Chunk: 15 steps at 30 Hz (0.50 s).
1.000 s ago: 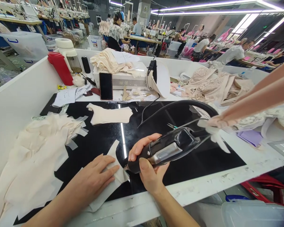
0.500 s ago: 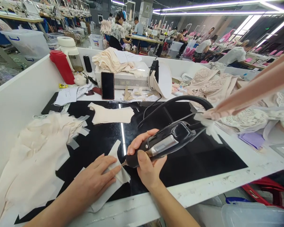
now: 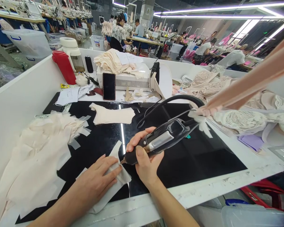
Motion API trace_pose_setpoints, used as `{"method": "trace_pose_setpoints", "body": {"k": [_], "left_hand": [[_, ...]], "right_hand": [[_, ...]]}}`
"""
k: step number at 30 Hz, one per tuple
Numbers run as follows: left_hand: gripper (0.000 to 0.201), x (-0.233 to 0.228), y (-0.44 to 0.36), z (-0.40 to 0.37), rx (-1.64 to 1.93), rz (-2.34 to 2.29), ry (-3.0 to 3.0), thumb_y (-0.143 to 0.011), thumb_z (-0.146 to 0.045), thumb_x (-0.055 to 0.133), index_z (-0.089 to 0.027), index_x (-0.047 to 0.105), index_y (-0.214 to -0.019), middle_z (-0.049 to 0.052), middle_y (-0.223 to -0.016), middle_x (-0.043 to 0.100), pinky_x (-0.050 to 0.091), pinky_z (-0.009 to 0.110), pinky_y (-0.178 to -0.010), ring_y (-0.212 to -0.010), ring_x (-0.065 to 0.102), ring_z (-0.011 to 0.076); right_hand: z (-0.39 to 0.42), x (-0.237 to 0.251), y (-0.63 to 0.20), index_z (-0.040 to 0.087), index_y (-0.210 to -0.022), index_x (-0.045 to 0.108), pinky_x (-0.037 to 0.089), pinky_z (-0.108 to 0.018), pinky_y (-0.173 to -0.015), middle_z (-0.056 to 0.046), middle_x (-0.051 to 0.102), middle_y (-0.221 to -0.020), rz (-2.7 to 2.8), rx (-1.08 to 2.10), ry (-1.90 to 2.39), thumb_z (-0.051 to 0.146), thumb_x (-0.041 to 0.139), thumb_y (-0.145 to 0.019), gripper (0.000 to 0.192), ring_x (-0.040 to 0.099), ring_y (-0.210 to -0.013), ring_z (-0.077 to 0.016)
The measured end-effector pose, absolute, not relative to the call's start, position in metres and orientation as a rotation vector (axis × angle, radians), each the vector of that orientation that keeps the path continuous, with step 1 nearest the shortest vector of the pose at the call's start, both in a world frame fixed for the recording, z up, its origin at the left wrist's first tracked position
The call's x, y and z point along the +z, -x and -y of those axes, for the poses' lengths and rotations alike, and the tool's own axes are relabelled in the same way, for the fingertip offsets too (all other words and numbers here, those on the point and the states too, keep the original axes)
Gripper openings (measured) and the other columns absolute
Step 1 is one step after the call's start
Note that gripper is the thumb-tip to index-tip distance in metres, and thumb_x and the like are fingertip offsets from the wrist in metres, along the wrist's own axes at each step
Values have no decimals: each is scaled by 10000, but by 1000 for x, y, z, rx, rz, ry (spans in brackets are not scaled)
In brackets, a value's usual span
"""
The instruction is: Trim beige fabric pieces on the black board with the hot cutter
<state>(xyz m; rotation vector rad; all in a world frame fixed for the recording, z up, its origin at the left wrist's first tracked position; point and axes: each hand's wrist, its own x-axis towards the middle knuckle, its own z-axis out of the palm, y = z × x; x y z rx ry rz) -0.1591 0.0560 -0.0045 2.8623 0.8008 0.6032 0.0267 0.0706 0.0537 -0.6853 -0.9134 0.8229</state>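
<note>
Cloth piece (image 3: 123, 176), thin, off-white and angular, lies at the nr edge of the table w/ a glossy blk panel (image 3: 194, 167) set in white; one narrow end points away. L hand (image 3: 98, 175) is laid over it, its grip spread flat, pressing down and closed round nothing. R hand (image 3: 148, 167) has its grip clamped round a blk hand tool (image 3: 159, 140) w/ a silver side plate, thumb on the nr side, fingers over the far side. Tool's tilted, rear end up; its thin metal tip (image 3: 122, 161) is at the cloth's R edge, just beside the L fingertips; can't tell from here if it's touching. Behind the tool, a thick blk cable (image 3: 177, 97) arcs over, and a pale pink fabric strap (image 3: 246, 85) slants down from upper R to a white cloth knot (image 3: 201, 121) at its rear. Small teal thing (image 3: 188, 136) peeks out under the tool, mostly hidden. Farther back on the panel: a flat stack of cream cut pieces (image 3: 113, 115). Big cream fabric pile (image 3: 35, 157) w/ translucent tabs is L of the L hand. Along the back: a red tumbler (image 3: 64, 67), a dark phone (image 3: 109, 86) propped upright vs. a white vented box (image 3: 132, 83), and a white visor (image 3: 165, 80) R of that. R side has pale lace garments (image 3: 241, 119) & a folded purple cloth (image 3: 252, 142). Co-worker in a patterned top (image 3: 119, 33) is at another bench, well apart.
</note>
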Motion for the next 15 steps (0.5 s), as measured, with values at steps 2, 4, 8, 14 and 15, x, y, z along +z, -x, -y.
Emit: {"method": "trace_pose_setpoints", "body": {"k": [2, 4, 8, 14, 15], "left_hand": [[318, -5, 156, -49, 596, -820, -2928, -1098, -235, 438, -184, 632, -1345, 120, -1327, 656, 497, 486, -1148, -1257, 632, 244], [346, -5, 153, -40, 562, -839, -3012, -1106, -290, 436, -150, 621, -1362, 146, -1337, 669, 525, 506, -1111, -1264, 635, 273], [409, 1, 150, -31, 565, -904, -3028, -1112, -365, 426, -116, 600, -1387, 159, -1349, 675, 564, 500, -1052, -1258, 642, 293], [258, 11, 150, -67, 699, -745, -3011, -1084, -174, 454, -117, 662, -1225, 107, -1239, 709, 500, 455, -1161, -1236, 645, 240], [260, 12, 150, -74, 676, -691, -2988, -1084, -161, 440, -124, 662, -1213, 103, -1227, 707, 509, 433, -1155, -1232, 644, 229]], "right_hand": [[-70, 52, -28, 299, -1167, 501, 542, -285, -589, 54, 614, -817, 938, 826, 690, 408, 777, -907, 394, 592, -598, -116], [-68, 50, -30, 302, -1191, 498, 553, -293, -612, 49, 623, -833, 952, 840, 678, 364, 753, -931, 369, 605, -609, -116], [-64, 48, -33, 297, -1196, 495, 556, -293, -609, 38, 630, -844, 976, 884, 635, 329, 748, -937, 363, 612, -617, -118], [-63, 47, -34, 294, -1207, 497, 560, -294, -599, 38, 625, -847, 998, 844, 648, 377, 759, -926, 393, 608, -611, -120], [-63, 47, -34, 294, -1209, 494, 561, -296, -605, 37, 624, -851, 1000, 844, 650, 377, 756, -928, 393, 607, -616, -120]]}}
